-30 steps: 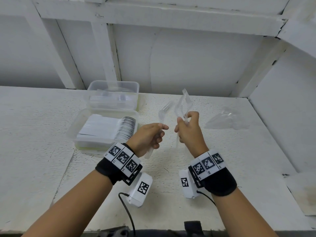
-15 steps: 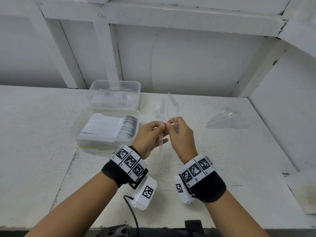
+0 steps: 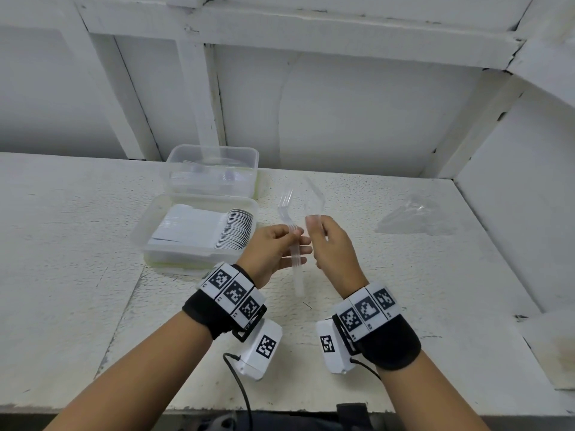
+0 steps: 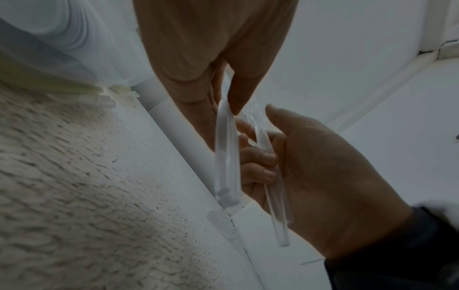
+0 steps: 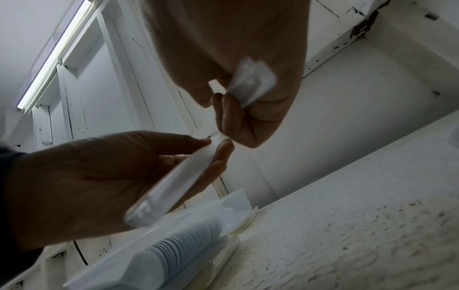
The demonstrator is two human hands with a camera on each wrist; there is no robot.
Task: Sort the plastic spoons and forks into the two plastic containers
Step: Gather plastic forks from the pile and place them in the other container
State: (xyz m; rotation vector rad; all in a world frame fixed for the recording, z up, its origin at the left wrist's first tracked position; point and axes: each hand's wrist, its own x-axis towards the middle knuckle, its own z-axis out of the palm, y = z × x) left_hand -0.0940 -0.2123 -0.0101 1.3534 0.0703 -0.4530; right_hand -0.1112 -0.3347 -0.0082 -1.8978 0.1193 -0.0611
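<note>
My left hand (image 3: 295,241) pinches a clear plastic fork (image 3: 291,231) by its neck, tines up and handle hanging down. The right hand (image 3: 314,222), just beside it, pinches another clear utensil (image 3: 315,199); I cannot tell whether that one is a spoon or a fork. In the left wrist view the left hand (image 4: 224,104) has thumb and finger on the fork handle (image 4: 227,157), and the right hand (image 4: 268,145) curls round a thin clear handle (image 4: 275,206). Two clear containers stand at the left: the near container (image 3: 149,247) holds stacked white spoons (image 3: 217,231), the far container (image 3: 174,160) clear cutlery.
A crumpled clear plastic bag (image 3: 417,219) lies on the white bench at the right. White walls and beams close the bench in behind and on the right. The near container (image 5: 174,255) sits just below the left hand (image 5: 218,143) in the right wrist view.
The two hands came together in front of me. The right hand's clear cutlery dropped lower and leftward, and the left hand now holds a fork with its tines up.
</note>
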